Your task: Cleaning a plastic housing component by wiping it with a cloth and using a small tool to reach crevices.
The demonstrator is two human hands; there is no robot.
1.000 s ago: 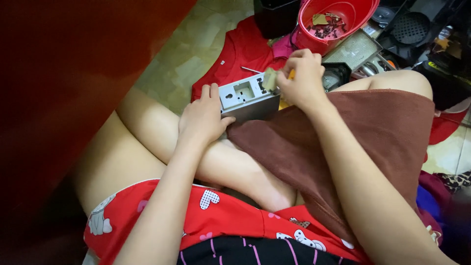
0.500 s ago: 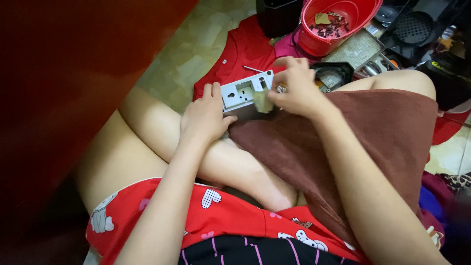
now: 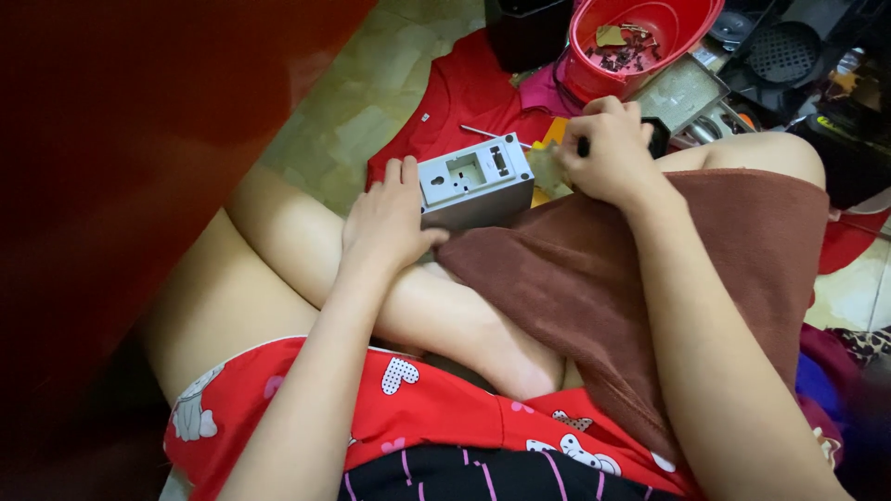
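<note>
The floor (image 3: 371,102) is pale greenish stone tile with a mottled, worn surface, showing toward 12 o'clock and again as a lighter patch (image 3: 858,292) at 3 o'clock. A broad dark red surface (image 3: 130,186), blurred and close to the camera, fills the whole side from 8 to 11 o'clock; what it is cannot be told. A red cloth (image 3: 464,102) lies spread on the floor near 12 o'clock. Light is dim and warm, brighter toward 1 o'clock.

Tiled floor (image 3: 371,102) under red cloth (image 3: 464,102), red basin (image 3: 687,37).
</note>
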